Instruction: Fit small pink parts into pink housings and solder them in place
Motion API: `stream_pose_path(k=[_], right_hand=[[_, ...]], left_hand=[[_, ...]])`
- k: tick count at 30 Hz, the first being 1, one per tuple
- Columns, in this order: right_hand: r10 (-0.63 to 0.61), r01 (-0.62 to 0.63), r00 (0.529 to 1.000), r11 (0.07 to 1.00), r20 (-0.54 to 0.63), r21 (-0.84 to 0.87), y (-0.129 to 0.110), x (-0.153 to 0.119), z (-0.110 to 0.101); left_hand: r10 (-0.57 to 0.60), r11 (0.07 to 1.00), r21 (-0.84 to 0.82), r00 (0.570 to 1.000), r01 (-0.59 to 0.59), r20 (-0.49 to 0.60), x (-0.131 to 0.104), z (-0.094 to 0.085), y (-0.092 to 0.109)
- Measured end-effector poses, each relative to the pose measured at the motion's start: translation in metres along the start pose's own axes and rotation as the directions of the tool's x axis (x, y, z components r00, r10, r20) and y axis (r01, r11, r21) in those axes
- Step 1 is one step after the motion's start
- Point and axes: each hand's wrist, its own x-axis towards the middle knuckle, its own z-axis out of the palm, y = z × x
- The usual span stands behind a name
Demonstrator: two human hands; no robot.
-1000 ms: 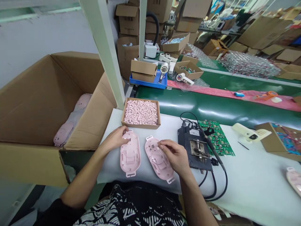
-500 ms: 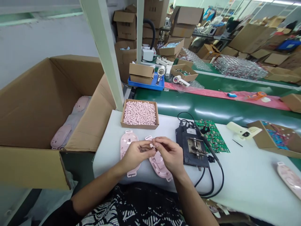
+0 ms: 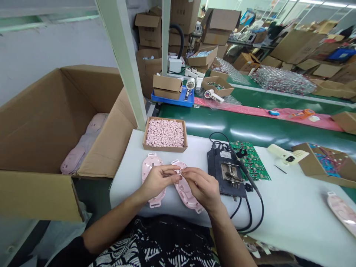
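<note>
Between the fingertips of both hands is a small pale pink plastic part (image 3: 178, 172). My left hand (image 3: 159, 181) pinches it from the left, and my right hand (image 3: 202, 185) pinches it from the right. Beneath the hands lie two pink plastic housings on the white table. The left housing (image 3: 151, 162) is partly covered by my left hand. The right housing (image 3: 187, 194) lies tilted, its hollow side up, with my right hand over part of it. Beyond them stands a shallow cardboard box (image 3: 165, 149) filled with small pink parts.
Right of my hands sit a black soldering station (image 3: 215, 167) with cables and a green circuit board panel (image 3: 253, 163). A cream plastic housing (image 3: 286, 155) and a box of wires (image 3: 328, 163) are farther right. A large carton (image 3: 105, 148) stands left; a green conveyor (image 3: 264, 129) runs behind.
My right hand has turned slightly, its knuckles now lower and farther right. The small part has shifted a little left with the fingertips. More of the right housing's inside shows.
</note>
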Motion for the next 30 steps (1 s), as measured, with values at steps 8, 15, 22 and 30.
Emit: stream_pose_path(k=[8,15,22,30], right_hand=[[-0.002,0.006,0.999,0.995,0.046,-0.097,-0.008,-0.008,-0.011],[0.083,-0.081,0.995,0.996,0.055,-0.045,-0.014,0.000,-0.031],[0.146,-0.104,0.948,0.982,0.283,-0.157,-0.017,0.001,-0.036],[0.180,-0.179,0.983,0.984,0.036,-0.026,-0.011,0.000,-0.031]], left_hand=[[-0.037,0.995,0.096,0.998,0.031,0.058,0.009,-0.001,0.009],[-0.039,0.962,0.271,0.977,-0.019,0.209,0.018,0.003,0.024],[-0.019,0.795,0.568,0.929,-0.210,0.370,0.015,0.011,0.036],[0.032,0.764,0.603,0.946,-0.232,0.323,0.013,0.011,0.041]])
